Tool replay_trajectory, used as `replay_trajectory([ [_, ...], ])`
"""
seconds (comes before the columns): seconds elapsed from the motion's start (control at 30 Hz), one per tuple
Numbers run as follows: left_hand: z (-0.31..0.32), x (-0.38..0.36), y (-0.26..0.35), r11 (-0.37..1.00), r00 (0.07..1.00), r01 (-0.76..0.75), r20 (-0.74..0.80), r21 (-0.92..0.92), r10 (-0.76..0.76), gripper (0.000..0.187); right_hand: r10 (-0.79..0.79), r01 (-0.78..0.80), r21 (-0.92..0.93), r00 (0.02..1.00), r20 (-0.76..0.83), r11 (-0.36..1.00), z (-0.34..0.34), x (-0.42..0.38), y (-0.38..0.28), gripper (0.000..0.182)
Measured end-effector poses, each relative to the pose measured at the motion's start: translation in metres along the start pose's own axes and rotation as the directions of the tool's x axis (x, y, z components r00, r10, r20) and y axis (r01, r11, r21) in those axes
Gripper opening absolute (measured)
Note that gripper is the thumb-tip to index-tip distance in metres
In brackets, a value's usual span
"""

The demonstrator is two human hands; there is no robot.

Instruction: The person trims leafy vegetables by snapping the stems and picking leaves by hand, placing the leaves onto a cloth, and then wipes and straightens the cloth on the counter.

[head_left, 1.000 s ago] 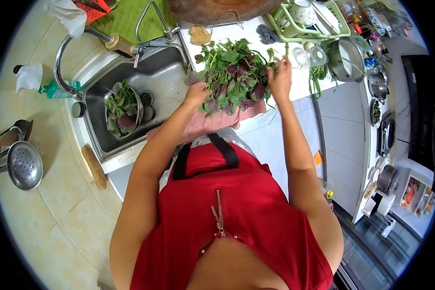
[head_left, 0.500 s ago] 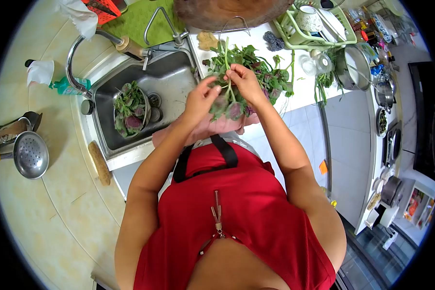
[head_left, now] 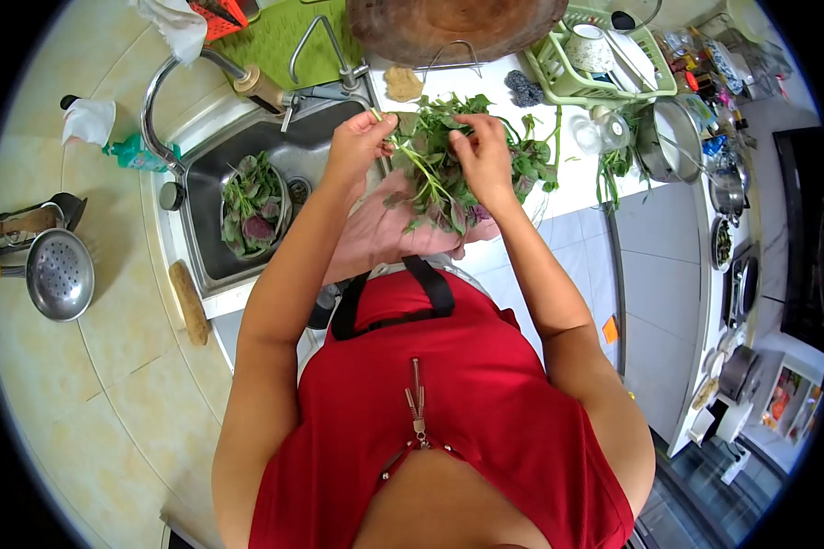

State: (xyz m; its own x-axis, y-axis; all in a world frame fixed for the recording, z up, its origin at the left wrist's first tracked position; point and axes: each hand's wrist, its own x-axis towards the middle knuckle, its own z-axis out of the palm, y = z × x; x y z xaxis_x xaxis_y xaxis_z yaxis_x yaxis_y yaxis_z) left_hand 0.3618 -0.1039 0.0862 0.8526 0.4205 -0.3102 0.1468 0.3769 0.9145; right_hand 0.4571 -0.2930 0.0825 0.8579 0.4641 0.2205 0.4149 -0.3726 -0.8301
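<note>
My left hand (head_left: 359, 151) is closed, pinching the pale stem of a leafy amaranth sprig (head_left: 421, 169) whose leaves hang toward the counter's front edge. To its right, my right hand (head_left: 483, 157) hovers at the leaves with thumb and fingers apart and bent. Beneath and behind both hands lies a heap of green and purple amaranth (head_left: 529, 160) on the white counter. A bowl of picked greens (head_left: 254, 206) sits in the sink, left of my left hand. Pink cloth (head_left: 366, 238) hangs below the hands, along the counter edge.
The steel sink (head_left: 212, 261) with its curved faucet (head_left: 146, 110) is at the left. Behind the greens are a sponge (head_left: 403, 83), a round wooden board (head_left: 458, 32) and a green dish rack (head_left: 558, 78). A glass jar (head_left: 604, 133) and a pot (head_left: 668, 137) stand to the right.
My left hand has moved left and up, drawing the stem with it. My right hand has shifted right and its fingers have come off the stem.
</note>
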Motion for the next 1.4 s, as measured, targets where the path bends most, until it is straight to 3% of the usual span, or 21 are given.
replay_trajectory([
  [0.07, 0.0, -0.001, 0.002, 1.0, 1.0, 0.008, -0.025, 0.026, -0.008, 0.011, -0.006, 0.006, 0.002, 1.0, -0.01, 1.0, -0.01, -0.001, -0.009, 0.019],
  [0.13, 0.003, -0.003, 0.004, 0.999, 1.0, 0.018, -0.014, 0.037, -0.017, 0.011, -0.179, 0.151, 0.163, 0.968, 0.173, 0.975, -0.006, -0.001, -0.004, 0.014],
  [0.2, 0.009, -0.003, 0.006, 0.998, 1.0, 0.03, 0.002, 0.049, -0.03, 0.012, -0.173, 0.068, 0.268, 0.904, 0.391, 0.961, -0.003, -0.005, -0.008, 0.018],
  [0.27, 0.015, -0.004, 0.008, 0.997, 0.999, 0.041, 0.013, 0.059, -0.042, 0.013, -0.029, -0.16, 0.307, 0.847, 0.53, 0.938, -0.002, -0.007, -0.016, 0.019],
  [0.37, 0.016, -0.004, 0.011, 0.999, 0.999, 0.013, 0.031, 0.03, -0.014, 0.013, -0.029, -0.348, 0.482, 0.787, 0.617, 0.804, 0.004, -0.004, -0.011, 0.019],
  [0.47, 0.012, 0.0, 0.009, 0.997, 1.0, -0.014, -0.016, 0.072, 0.015, 0.014, 0.131, -0.502, 0.549, 0.806, 0.577, 0.668, 0.006, -0.007, -0.009, 0.021],
  [0.5, 0.012, -0.001, 0.01, 0.996, 0.999, -0.026, -0.038, 0.086, 0.029, 0.014, 0.094, -0.354, 0.497, 0.875, 0.474, 0.792, 0.007, -0.008, -0.011, 0.029],
  [0.53, 0.013, -0.002, 0.011, 0.994, 0.997, -0.037, -0.06, 0.1, 0.043, 0.014, -0.031, -0.097, 0.393, 0.951, 0.307, 0.914, 0.008, -0.009, -0.015, 0.03],
  [0.57, 0.014, -0.003, 0.012, 0.992, 0.995, -0.048, -0.082, 0.115, 0.057, 0.014, -0.194, 0.155, 0.23, 0.969, 0.156, 0.961, 0.008, -0.01, -0.02, 0.032],
  [0.6, 0.015, -0.004, 0.011, 0.989, 0.992, -0.07, -0.091, 0.129, 0.082, 0.015, -0.375, 0.374, 0.025, 0.926, 0.035, 0.927, 0.006, -0.012, -0.027, 0.033],
  [0.77, 0.017, -0.004, 0.005, 0.966, 0.98, -0.146, -0.104, 0.215, 0.172, 0.018, -0.277, 0.33, -0.204, 0.928, 0.251, 0.922, 0.012, -0.018, -0.033, 0.015],
  [0.87, 0.019, -0.005, 0.004, 0.94, 0.959, -0.194, -0.146, 0.282, 0.241, 0.021, -0.239, 0.278, -0.167, 0.945, 0.222, 0.946, 0.018, -0.023, -0.034, 0.014],
  [1.0, 0.02, -0.015, 0.007, 0.962, 0.953, -0.212, -0.18, 0.172, 0.242, 0.024, -0.091, 0.102, -0.052, 0.979, 0.181, 0.993, 0.023, -0.029, -0.042, 0.033],
  [1.03, 0.02, -0.017, 0.007, 0.968, 0.951, -0.212, -0.197, 0.137, 0.236, 0.025, -0.124, 0.13, -0.048, 0.986, 0.113, 0.99, 0.024, -0.03, -0.04, 0.044],
  [1.13, 0.016, -0.017, 0.006, 0.991, 0.96, -0.13, -0.254, -0.017, 0.122, 0.025, -0.434, 0.422, -0.114, 0.892, -0.123, 0.899, 0.026, -0.029, -0.036, 0.041],
  [1.2, 0.01, -0.015, 0.004, 0.991, 0.961, -0.024, -0.277, -0.131, -0.013, 0.025, -0.44, 0.432, -0.223, 0.898, 0.017, 0.874, 0.024, -0.034, -0.037, 0.032],
  [1.27, 0.008, -0.017, 0.001, 0.992, 0.962, -0.001, -0.272, -0.129, -0.035, 0.024, -0.447, 0.454, -0.265, 0.89, 0.088, 0.851, 0.027, -0.034, -0.037, 0.028],
  [1.4, 0.008, -0.012, -0.004, 0.994, 0.972, -0.066, -0.231, -0.088, 0.044, 0.024, -0.412, 0.45, -0.319, 0.893, 0.183, 0.834, 0.037, -0.033, -0.019, 0.031],
])
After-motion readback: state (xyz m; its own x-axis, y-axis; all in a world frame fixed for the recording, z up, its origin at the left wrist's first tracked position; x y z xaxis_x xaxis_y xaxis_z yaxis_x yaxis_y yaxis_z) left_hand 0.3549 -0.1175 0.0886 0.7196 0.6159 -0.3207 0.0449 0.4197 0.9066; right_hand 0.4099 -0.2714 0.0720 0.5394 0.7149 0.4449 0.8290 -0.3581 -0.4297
